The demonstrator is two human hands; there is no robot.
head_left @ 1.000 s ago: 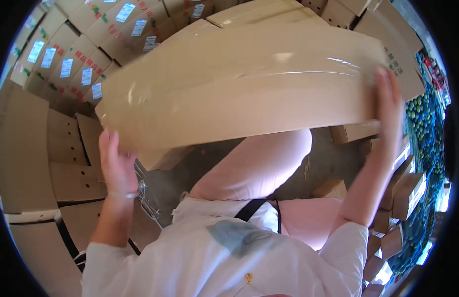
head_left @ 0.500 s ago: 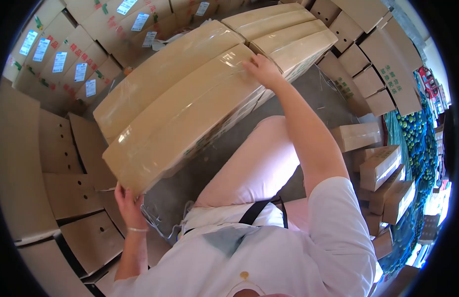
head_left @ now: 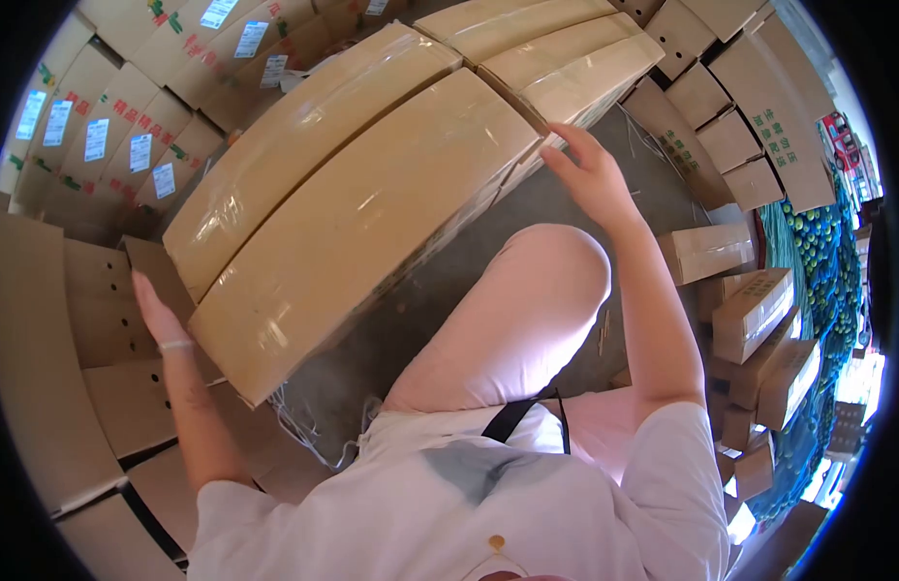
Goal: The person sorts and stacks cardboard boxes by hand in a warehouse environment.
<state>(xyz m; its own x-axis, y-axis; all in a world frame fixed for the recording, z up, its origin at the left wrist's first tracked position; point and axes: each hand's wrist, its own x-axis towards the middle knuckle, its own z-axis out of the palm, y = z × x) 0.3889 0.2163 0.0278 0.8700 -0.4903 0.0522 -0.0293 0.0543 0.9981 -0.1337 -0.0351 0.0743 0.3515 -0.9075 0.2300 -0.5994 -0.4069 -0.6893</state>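
A long taped cardboard box (head_left: 372,232) lies in front of me, with another taped box (head_left: 304,145) right behind it. My left hand (head_left: 157,312) is stretched out flat off the left end of these boxes, fingers pointing up and away, holding nothing. At the right end of the near box, my right hand (head_left: 593,176) hovers with thumb and fingers apart, fingertips right at the box edge. Beyond the seam there, further taped boxes (head_left: 556,58) continue the row to the right.
Labelled cartons (head_left: 110,145) are stacked at the back left. Open-topped boxes with holes (head_left: 120,387) stand at my left. Small taped cartons (head_left: 750,315) pile up at my right, beside a green patterned sheet (head_left: 818,261). Loose white straps (head_left: 299,426) lie on the floor.
My left hand has left the near box's lower corner and moved up and left. My right hand has slid off the top toward its right edge. The near box sits tilted slightly differently.
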